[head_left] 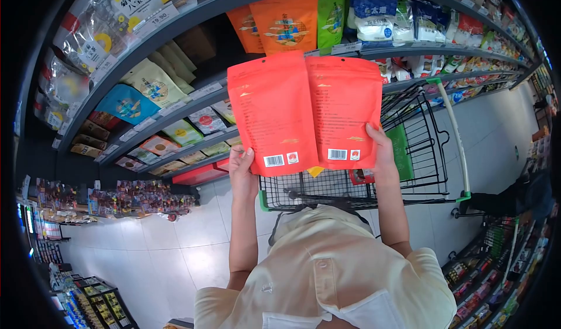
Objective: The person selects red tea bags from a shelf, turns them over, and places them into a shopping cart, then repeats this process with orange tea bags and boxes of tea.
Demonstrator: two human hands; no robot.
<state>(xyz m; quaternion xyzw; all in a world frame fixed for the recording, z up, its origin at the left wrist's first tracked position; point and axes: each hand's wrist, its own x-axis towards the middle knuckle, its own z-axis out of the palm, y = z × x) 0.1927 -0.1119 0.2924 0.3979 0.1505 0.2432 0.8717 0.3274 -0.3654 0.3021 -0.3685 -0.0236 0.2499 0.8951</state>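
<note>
Two red pouches are held up side by side in front of me, their printed backs with barcodes facing me. My left hand (242,164) grips the left red pouch (272,115) by its lower left corner, thumb on the front. At the lower right edge of the right red pouch (346,112), my right hand (381,149) is closed with the thumb across it. The left pouch overlaps the right one slightly where they meet. Behind both pouches stands a shopping cart (439,171), partly hidden, with a yellow item and a red item showing in it.
Shelves curve around ahead, holding orange pouches (284,22), a green pouch (331,19), a blue pouch (127,102) and white-and-blue bags (374,18). Hanging snack packs (143,199) are at the left. Another person in dark clothing (517,197) is at the right, near a second cart.
</note>
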